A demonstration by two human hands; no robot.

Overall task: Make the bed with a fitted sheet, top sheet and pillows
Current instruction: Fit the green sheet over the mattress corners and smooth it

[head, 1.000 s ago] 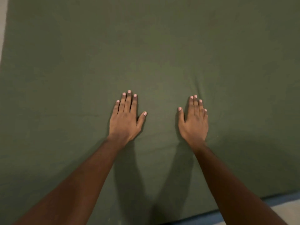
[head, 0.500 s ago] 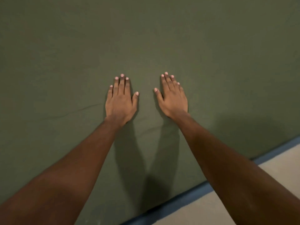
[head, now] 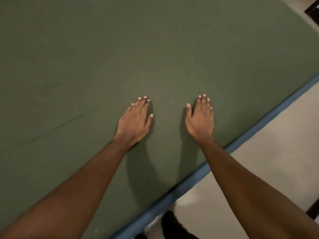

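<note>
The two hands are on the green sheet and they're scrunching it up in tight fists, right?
Not quite. The left hand and the right hand are on the green sheet, but they are not scrunching it in fists. The head view shows both hands lying flat, palms down, with the fingers straight.

dim warm light, soft shadows under both arms, blurred lower edge.

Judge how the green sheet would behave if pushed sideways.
Likely floppy: the green sheet shows a long soft crease left of the left hand. Pushed, it would probably bunch, not slide stiffly. It lies smooth near the right hand, so perhaps fairly taut.
</note>
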